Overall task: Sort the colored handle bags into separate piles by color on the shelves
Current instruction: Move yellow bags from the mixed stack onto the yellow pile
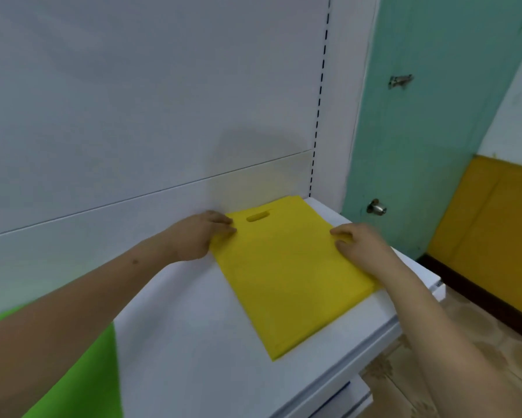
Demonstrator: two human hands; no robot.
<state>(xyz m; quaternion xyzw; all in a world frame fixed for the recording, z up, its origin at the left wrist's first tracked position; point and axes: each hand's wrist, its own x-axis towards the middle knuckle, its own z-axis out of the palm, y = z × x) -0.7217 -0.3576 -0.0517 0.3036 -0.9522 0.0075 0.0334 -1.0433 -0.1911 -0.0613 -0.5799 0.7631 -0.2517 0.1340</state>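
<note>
White shelving (193, 342) with a pale back panel is filling most of the head view, and a teal door (419, 131) with a round knob (376, 207) is standing past its right end. A yellow handle bag (286, 276) is lying flat on the shelf, angled, with its cut-out handle slot (258, 217) pointing toward the back panel. It is being held at both long edges. The left hand (197, 236) is being pressed onto the bag's left edge near the slot, with the fingers (223, 226) laid flat and close together on the fabric. The right hand (359, 242) is resting on the opposite edge, its fingers (342, 233) curled down onto the material; whether the edge is being pinched or only pressed cannot be told. Between the two grips the bag is lying smooth. Below and left of the left forearm, a green bag (81, 375) is showing at the frame's corner, well apart from the yellow one.

The bag is being judged as light, thin and limp, likely to sag or fold if lifted by one point. It is best taken at two opposite edges, or through the slot just beyond the left fingertips. Sliding on the smooth shelf is to be expected.
</note>
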